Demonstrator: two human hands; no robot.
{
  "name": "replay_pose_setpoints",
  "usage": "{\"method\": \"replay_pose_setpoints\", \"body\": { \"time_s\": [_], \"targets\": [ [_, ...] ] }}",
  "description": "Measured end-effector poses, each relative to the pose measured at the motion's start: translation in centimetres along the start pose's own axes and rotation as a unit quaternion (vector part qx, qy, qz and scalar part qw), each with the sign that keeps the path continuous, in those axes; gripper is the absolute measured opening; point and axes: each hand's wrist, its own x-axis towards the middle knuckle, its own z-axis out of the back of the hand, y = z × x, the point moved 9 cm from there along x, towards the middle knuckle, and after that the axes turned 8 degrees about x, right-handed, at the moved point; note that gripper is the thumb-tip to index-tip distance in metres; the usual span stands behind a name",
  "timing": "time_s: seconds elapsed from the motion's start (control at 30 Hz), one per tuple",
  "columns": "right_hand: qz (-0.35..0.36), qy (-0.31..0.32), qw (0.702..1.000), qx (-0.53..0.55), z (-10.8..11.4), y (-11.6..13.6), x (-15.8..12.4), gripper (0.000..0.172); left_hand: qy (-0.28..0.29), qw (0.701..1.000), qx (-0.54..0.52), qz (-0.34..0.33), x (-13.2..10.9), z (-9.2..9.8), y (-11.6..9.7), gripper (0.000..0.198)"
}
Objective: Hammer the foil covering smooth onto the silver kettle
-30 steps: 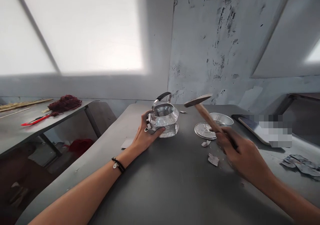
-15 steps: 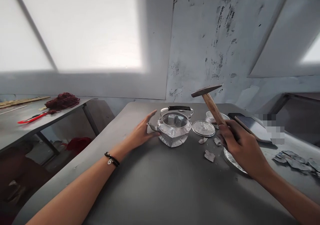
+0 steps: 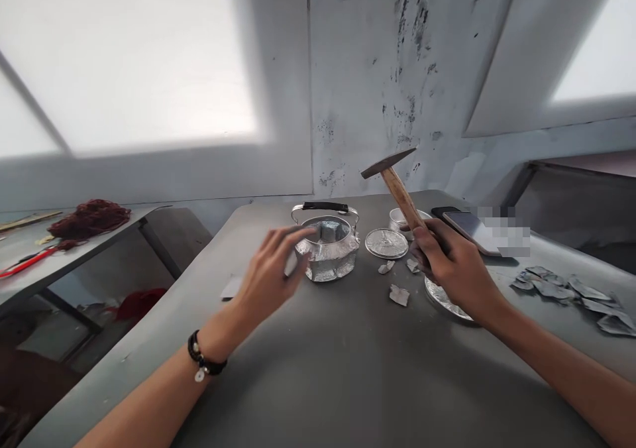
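A silvery, hammered-looking metal kettle (image 3: 332, 264) stands upright and lidless on the grey table (image 3: 318, 355), its black-gripped handle raised. My left hand (image 3: 273, 269) is at the kettle's left side, fingers apart, covering the spout; whether the fingertips touch the metal I cannot tell. Held up in my right hand (image 3: 454, 266) is a hammer (image 3: 403, 193) with a wooden handle, its head tilted above the table. Beside the kettle lies a round metal lid (image 3: 386, 243), with a few small crumpled scraps (image 3: 399, 295) in front of it. Under my right hand a metal disc (image 3: 447, 300) is partly hidden.
A white bowl (image 3: 396, 219) and a phone-like device (image 3: 470, 229) sit behind my right hand. Several torn scraps (image 3: 556, 287) are spread at the right. On another table at left lie dark red yarn (image 3: 94, 221) and a red-handled tool (image 3: 27, 262). A wall stands behind.
The view has shifted to the right. My left hand has lifted and moved in front of the kettle's spout side. The hammer stays raised in my right hand.
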Motion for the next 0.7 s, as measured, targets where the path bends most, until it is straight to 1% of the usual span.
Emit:
{"method": "replay_pose_setpoints", "body": {
  "time_s": [0.03, 0.07, 0.13, 0.17, 0.23, 0.3, 0.33, 0.4, 0.5, 0.6, 0.7],
  "targets": [
    [0.001, 0.002, 1.0, 0.005, -0.1, -0.1, 0.0, 0.049, 0.043, 0.999, -0.004, -0.021, -0.2, -1.2, -1.2, 0.049],
    [0.004, 0.004, 1.0, 0.005, -0.1, 0.0, 0.0, 0.05, 0.078, 0.997, 0.0, -0.029, -0.4, -2.3, -1.9, 0.059],
    [0.012, 0.008, 1.0, -0.006, -0.2, 0.2, -0.1, 0.052, 0.105, 0.994, 0.009, -0.019, -0.8, -3.5, -2.0, 0.068],
    [0.014, 0.01, 1.0, -0.013, -0.1, 0.4, -0.2, 0.053, 0.109, 0.994, 0.01, -0.008, -1.0, -3.8, -1.6, 0.066],
    [0.028, 0.009, 0.999, -0.046, 0.0, 0.9, -0.3, 0.053, 0.112, 0.994, 0.0, 0.015, -1.1, -3.9, -0.5, 0.054],
    [0.077, 0.004, 0.991, -0.105, 0.1, 2.0, -0.4, 0.051, 0.116, 0.993, -0.021, 0.03, -1.1, -3.7, 0.5, 0.042],
    [0.112, 0.004, 0.984, -0.138, 0.0, 2.6, -0.5, 0.049, 0.121, 0.991, -0.033, 0.036, -1.1, -3.6, 0.9, 0.041],
    [0.186, 0.011, 0.964, -0.191, -0.5, 3.7, -1.0, 0.047, 0.132, 0.988, -0.055, 0.049, -1.2, -3.7, 1.2, 0.047],
    [0.252, 0.035, 0.941, -0.223, -1.3, 4.3, -1.6, 0.043, 0.137, 0.985, -0.07, 0.078, -1.3, -4.1, 1.3, 0.054],
    [0.265, 0.031, 0.935, -0.235, -1.4, 4.4, -1.8, 0.039, 0.128, 0.984, -0.083, 0.093, -1.3, -4.3, 1.8, 0.055],
    [0.238, -0.009, 0.942, -0.235, -0.3, 4.3, -1.4, 0.04, 0.127, 0.986, -0.089, 0.061, -1.2, -3.9, 2.6, 0.051]
  ]
}}
